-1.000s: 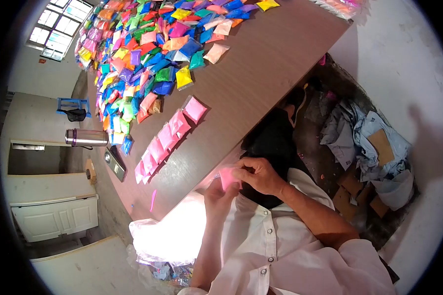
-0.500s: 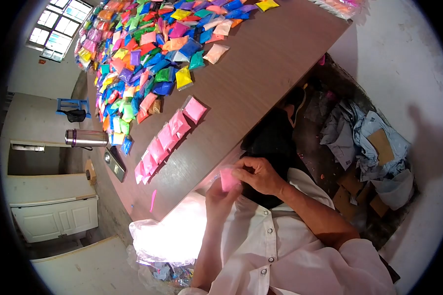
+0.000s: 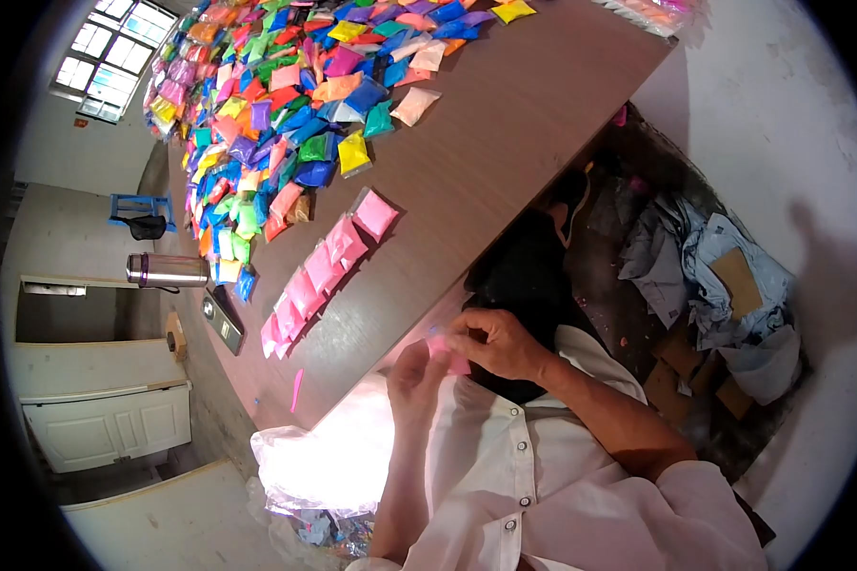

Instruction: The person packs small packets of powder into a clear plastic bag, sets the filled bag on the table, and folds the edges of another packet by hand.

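Note:
Above my lap, just off the table's near edge, my left hand [image 3: 417,371] and my right hand [image 3: 497,343] are both closed on one small pink packet [image 3: 455,362]. The packet's clear upper edge shows between the fingertips, and the fingers partly cover it. On the brown table [image 3: 428,205], a slanting row of pink packets [image 3: 324,266] overlaps one another. A thin pink tool or strip [image 3: 297,390] lies close to the table's left edge.
Many coloured packets [image 3: 286,105] are heaped on the far side. A steel flask [image 3: 167,269] and a phone [image 3: 222,321] are at the table's left edge. White plastic [image 3: 324,457] lies beside my left arm. Wrappers [image 3: 733,276] and cardboard [image 3: 681,357] lie on the floor at right.
The pink packet has turned and sits slightly lower and to the right between my hands. The fingers of my left hand have shifted. The row on the table looks the same.

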Demonstrator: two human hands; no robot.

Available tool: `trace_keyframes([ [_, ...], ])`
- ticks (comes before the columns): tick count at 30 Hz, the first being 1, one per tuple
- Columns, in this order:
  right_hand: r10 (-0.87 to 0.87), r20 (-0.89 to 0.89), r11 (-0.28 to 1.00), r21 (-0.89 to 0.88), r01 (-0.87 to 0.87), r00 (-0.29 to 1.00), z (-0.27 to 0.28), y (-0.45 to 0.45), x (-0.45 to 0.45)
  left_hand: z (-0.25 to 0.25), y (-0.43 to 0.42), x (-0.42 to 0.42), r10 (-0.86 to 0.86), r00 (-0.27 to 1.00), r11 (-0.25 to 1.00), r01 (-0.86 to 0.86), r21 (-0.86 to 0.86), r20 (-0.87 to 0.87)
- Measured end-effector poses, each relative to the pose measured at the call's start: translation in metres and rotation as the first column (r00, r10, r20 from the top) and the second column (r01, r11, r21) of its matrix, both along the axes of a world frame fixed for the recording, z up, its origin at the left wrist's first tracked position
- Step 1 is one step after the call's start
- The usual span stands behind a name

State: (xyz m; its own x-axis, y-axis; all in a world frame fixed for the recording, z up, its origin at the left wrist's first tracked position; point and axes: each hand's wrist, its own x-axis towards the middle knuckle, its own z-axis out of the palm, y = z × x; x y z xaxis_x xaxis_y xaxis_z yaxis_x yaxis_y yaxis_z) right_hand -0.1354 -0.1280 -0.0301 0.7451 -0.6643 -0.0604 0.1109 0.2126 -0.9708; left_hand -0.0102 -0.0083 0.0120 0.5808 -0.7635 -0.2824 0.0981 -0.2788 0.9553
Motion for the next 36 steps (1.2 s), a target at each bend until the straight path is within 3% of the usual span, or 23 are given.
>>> trace_keyframes([
  [3, 0.015, 0.047, 0.998, -0.06, -0.012, 0.999, -0.005, 0.001, 0.0, -0.002, 0.003, 0.005, 0.017, 0.999, 1.0, -0.017, -0.017, -0.032],
  [6, -0.001, -0.038, 0.985, -0.174, -0.006, 0.999, 0.004, 0.0, -0.002, -0.005, 0.008, 0.012, -0.038, 0.999, 0.999, 0.038, 0.018, 0.035],
  [9, 0.019, -0.057, 0.991, -0.133, -0.026, 0.998, 0.013, -0.002, -0.002, -0.001, 0.006, 0.011, -0.089, 0.995, 0.994, 0.085, 0.065, 0.05],
  [15, -0.02, 0.066, 1.0, 0.017, 0.019, 0.998, -0.006, 0.001, 0.0, 0.002, -0.003, -0.003, -0.015, 1.0, 1.0, 0.015, 0.017, 0.005],
  [21, 0.033, 0.012, 0.999, 0.013, -0.033, 0.999, 0.007, -0.004, -0.004, 0.003, 0.008, 0.015, -0.15, 0.989, 0.98, 0.15, 0.128, -0.008],
  [23, 0.035, 0.036, 0.999, 0.026, -0.036, 0.999, 0.01, -0.004, -0.003, 0.005, 0.009, 0.021, -0.246, 0.966, 0.944, 0.22, 0.247, 0.081],
  [24, 0.036, 0.036, 0.999, 0.026, -0.037, 0.999, 0.008, -0.003, -0.003, 0.005, 0.007, 0.018, -0.245, 0.966, 0.944, 0.219, 0.248, 0.081],
  [26, 0.026, 0.008, 1.0, -0.009, -0.026, 1.0, 0.0, -0.003, -0.002, 0.002, 0.004, 0.007, -0.149, 0.989, 0.986, 0.147, 0.08, 0.019],
  [36, -0.044, 0.054, 0.999, -0.006, 0.045, 0.998, -0.003, 0.003, 0.001, -0.005, 0.01, 0.009, -0.193, 0.98, 0.976, 0.197, 0.089, -0.057],
])
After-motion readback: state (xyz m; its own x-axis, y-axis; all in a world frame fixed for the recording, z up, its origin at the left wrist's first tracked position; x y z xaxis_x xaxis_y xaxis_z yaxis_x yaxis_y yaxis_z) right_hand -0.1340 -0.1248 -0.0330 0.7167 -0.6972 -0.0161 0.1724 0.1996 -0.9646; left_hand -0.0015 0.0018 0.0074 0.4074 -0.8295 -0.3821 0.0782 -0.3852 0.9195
